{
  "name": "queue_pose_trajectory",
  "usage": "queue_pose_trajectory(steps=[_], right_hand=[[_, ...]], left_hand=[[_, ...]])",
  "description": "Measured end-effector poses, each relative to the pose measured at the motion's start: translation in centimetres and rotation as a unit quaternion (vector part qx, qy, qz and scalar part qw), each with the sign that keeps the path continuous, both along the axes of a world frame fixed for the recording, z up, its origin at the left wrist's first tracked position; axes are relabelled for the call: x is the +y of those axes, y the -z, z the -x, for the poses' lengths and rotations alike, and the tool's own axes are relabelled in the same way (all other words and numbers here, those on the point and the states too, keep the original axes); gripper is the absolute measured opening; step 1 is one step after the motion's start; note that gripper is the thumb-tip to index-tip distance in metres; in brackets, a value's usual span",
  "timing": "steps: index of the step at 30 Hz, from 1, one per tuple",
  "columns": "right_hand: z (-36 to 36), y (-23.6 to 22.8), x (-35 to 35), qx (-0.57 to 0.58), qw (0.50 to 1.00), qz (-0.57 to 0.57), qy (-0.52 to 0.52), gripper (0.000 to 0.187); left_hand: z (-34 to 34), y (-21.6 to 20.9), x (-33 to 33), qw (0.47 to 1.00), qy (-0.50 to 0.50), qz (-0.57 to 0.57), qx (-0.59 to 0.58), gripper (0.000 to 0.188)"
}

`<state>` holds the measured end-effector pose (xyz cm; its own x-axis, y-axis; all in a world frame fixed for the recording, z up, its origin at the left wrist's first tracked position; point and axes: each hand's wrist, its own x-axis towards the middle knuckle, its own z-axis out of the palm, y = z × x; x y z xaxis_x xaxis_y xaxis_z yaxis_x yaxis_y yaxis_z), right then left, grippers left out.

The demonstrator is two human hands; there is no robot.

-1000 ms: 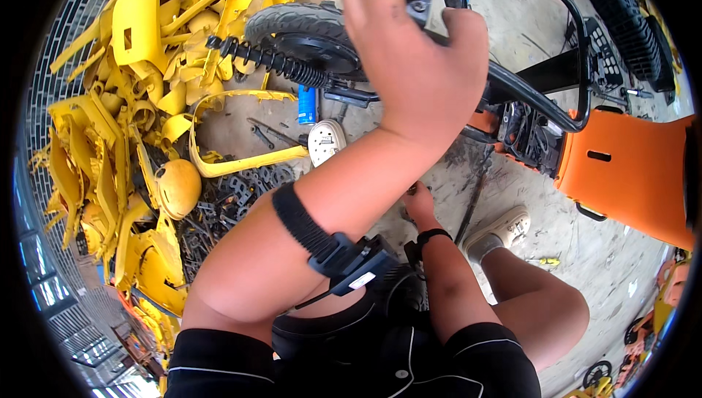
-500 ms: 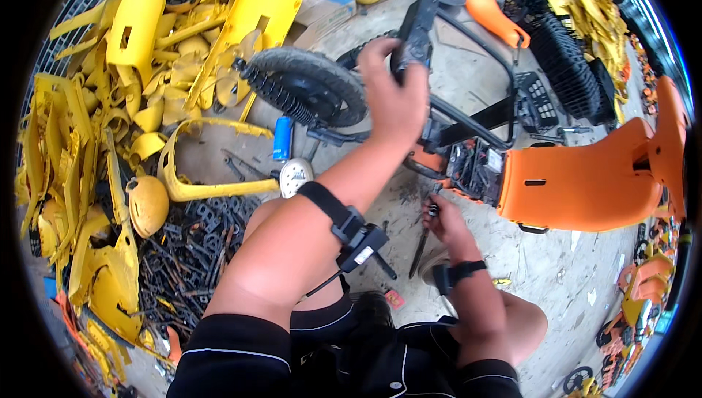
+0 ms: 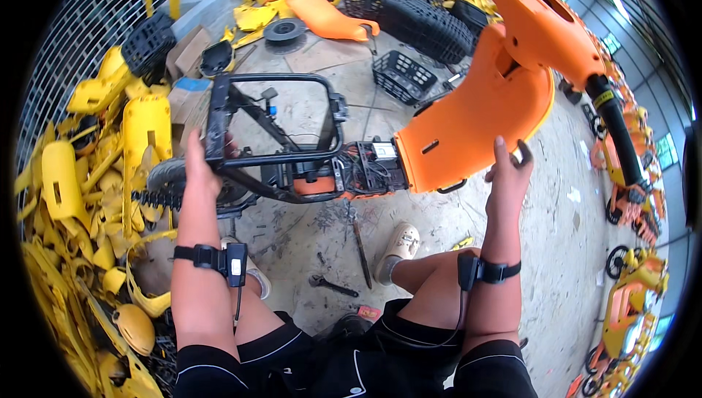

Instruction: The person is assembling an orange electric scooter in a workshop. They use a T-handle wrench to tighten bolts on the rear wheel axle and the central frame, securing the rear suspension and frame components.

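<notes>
A partly stripped scooter lies before me, with a black tubular frame [image 3: 285, 155], exposed wiring [image 3: 358, 168] and an orange front panel [image 3: 468, 138]. My left hand [image 3: 199, 168] is wrapped around the frame's rear end, its fingertips partly hidden behind the bar. Beside the panel's lower right edge is my right hand [image 3: 510, 179], fingers apart and holding nothing; I cannot tell whether it touches the panel. The rear wheel [image 3: 167, 173] shows in part behind my left hand. On the floor below lie a long dark rod-like tool [image 3: 362, 255] and an adjustable wrench [image 3: 333, 285].
Yellow body panels [image 3: 66, 179] are heaped at the left. Toward the back are a black crate [image 3: 402, 76], an orange panel [image 3: 329, 16], a loose wheel hub [image 3: 284, 31] and black baskets [image 3: 428, 25]. More orange scooters [image 3: 621, 325] stand along the right side.
My left hand has shifted left and now grips the frame's end. My right hand has risen from near the floor tool to the orange panel. The scooter has tilted and its front has swung upward.
</notes>
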<state>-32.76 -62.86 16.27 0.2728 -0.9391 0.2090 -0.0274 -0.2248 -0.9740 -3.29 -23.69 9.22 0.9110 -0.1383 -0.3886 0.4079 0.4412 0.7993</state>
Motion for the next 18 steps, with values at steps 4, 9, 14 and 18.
queue_pose_trajectory(steps=[4,9,14,18], right_hand=[[2.5,2.9,-10.4,0.174,0.962,0.122,0.173,0.1],[4.6,4.6,-14.8,0.188,0.969,0.114,0.11,0.088],[7.4,-4.5,-10.2,0.018,0.971,0.178,0.159,0.067],[12.4,-8.0,-5.0,-0.149,0.943,0.247,0.163,0.049]], left_hand=[[0.9,-0.4,-1.2,1.0,-0.018,0.013,0.004,0.039],[1.7,-0.9,-2.0,0.999,-0.031,0.028,-0.013,0.028],[2.4,-1.0,-1.8,0.999,-0.026,0.013,-0.021,0.027],[2.6,-0.6,-2.6,0.999,-0.031,0.031,-0.019,0.025]])
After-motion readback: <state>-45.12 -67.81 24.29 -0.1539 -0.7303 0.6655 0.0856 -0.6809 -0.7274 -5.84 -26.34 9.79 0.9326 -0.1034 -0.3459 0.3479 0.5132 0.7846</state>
